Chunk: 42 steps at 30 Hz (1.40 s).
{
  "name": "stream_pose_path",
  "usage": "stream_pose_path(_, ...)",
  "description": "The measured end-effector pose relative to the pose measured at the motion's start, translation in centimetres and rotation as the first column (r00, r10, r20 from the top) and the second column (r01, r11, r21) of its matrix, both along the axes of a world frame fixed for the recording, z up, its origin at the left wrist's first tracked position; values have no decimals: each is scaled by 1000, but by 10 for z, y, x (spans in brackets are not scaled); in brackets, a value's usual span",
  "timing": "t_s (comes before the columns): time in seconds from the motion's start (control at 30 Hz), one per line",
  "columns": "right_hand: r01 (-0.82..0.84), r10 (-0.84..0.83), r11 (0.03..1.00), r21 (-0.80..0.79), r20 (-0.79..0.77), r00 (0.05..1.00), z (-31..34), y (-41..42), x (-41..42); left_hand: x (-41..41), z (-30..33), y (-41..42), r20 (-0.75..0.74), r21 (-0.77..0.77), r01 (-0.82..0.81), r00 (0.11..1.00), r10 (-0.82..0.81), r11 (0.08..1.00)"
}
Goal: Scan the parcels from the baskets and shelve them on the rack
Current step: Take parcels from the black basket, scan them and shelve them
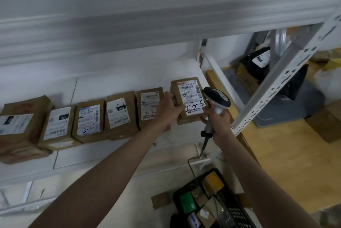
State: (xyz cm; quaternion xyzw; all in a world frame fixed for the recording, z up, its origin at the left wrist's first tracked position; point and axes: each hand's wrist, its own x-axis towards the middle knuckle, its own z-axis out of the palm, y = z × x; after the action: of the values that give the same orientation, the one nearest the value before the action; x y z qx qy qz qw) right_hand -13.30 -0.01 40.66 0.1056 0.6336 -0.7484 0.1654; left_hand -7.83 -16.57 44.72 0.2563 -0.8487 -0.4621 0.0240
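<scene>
Fingers [170, 96] of left hand [168, 106] partly hidden behind parcel [190, 98].

parcel depot / stockroom: white slotted-steel rack [276, 87], row of labelled cardboard parcels [121, 115] on its shelf, handheld barcode scanner [217, 102], black basket [230, 207] of packages on floor

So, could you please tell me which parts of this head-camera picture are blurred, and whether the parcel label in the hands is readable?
Head view: the upper shelf beam is heavily motion-smeared; the rack upright bows from wide-angle distortion; the held parcel, between the left hand and the right hand with the scanner, is fairly sharp, handwritten digits legible, fine print not.
</scene>
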Motion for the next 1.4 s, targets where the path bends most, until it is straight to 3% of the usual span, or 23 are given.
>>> stream_pose_path(0.27, -49, 29, 987, 156, 129, 991, -36, -23, -15, -6, -16, -6, 77, -204, 69, 996, -55, 977)
stream_pose_path(0.43, -105, 75, 972, 210, 143, 987, -41, -41, -17, 6, -14, -29, 278, -437, 150, 960, -25, 887)
stream_pose_path(0.57, -136, 110, 960, 244, 120, 987, -38, -46, -22, 21, -22, -55, 433, -365, 193, 901, -18, 911)
stream_pose_path(1.0, -198, 185, 951, 237, 76, 980, -55, -92, 0, 62, -33, -97, 379, -381, 125, 925, 32, 916)
stream_pose_path(1.3, -263, 254, 948, 177, 72, 965, -53, -125, 21, 88, -29, -123, 388, -425, 160, 921, 20, 891)
stream_pose_path(1.4, -277, 266, 934, 226, 76, 961, -51, -130, 25, 96, -28, -130, 403, -415, 174, 915, 8, 893)
